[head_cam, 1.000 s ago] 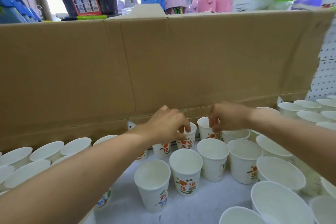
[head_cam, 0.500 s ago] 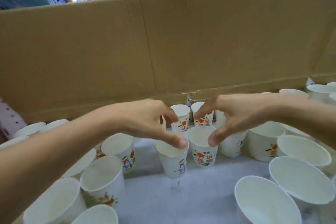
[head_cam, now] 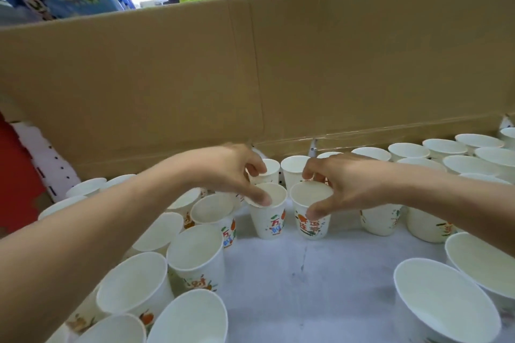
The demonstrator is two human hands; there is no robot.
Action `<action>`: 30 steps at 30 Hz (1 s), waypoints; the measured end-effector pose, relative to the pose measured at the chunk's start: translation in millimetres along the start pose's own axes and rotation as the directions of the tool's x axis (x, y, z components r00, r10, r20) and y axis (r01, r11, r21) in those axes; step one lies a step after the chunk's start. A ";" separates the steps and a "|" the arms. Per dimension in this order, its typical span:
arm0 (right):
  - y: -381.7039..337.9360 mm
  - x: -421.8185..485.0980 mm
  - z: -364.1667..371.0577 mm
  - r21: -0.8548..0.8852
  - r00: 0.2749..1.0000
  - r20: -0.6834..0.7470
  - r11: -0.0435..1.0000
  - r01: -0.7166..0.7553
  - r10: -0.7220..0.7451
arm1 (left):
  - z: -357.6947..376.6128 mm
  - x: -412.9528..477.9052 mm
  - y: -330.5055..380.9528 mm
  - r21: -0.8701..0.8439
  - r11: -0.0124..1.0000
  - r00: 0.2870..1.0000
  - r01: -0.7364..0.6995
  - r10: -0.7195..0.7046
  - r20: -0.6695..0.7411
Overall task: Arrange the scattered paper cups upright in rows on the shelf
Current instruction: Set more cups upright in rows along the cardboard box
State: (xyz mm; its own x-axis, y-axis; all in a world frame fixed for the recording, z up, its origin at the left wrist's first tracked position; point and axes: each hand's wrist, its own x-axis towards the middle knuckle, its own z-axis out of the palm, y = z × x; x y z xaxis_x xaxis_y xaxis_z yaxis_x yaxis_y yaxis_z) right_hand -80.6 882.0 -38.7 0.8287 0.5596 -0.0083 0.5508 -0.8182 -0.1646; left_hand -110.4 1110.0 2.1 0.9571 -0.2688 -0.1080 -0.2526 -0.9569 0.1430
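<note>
Many white paper cups with coloured prints stand upright on the pale shelf [head_cam: 292, 281]. My left hand [head_cam: 234, 172] pinches the rim of one printed cup [head_cam: 270, 220] with thumb and fingers. My right hand [head_cam: 340, 184] grips the neighbouring cup [head_cam: 310, 224] at its rim and side. The two cups stand side by side in the middle, just apart. Behind them are two more upright cups [head_cam: 292, 167], partly hidden by my fingers.
A tall cardboard wall [head_cam: 250, 78] closes the back of the shelf. Cup clusters fill the left front [head_cam: 195, 256] and the right side [head_cam: 446, 303], with rows at the back right [head_cam: 446, 153]. Shop goods sit above the cardboard. Bare shelf lies front centre.
Both hands drew back from the rear cups toward me and closed on two middle cups. The view tilted down and shifted right.
</note>
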 end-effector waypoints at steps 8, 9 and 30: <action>-5.4 -7.7 -4.7 -0.032 0.999 -0.015 0.999 0.031 -0.032 | -17.9 -39.5 -47.5 0.057 0.998 0.994 0.035 -0.029 -0.107; -6.1 -8.2 -5.3 -0.028 0.999 -0.008 0.999 0.032 -0.033 | -13.3 -39.3 -51.6 0.090 0.995 0.994 0.044 -0.034 -0.108; -3.0 -9.8 3.3 -0.050 1.000 -0.021 0.999 0.002 -0.003 | 27.2 -2.0 -60.2 0.477 0.861 0.907 0.174 0.048 -0.418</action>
State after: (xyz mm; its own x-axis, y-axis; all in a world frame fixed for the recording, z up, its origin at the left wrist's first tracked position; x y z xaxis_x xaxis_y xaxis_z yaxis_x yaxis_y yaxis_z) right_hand -90.7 879.4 -41.4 0.8291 0.5590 0.0128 0.5566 -0.8228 -0.1148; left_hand -101.0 1165.2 -33.0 0.9155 -0.2443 0.3198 -0.1188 -0.9233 -0.3652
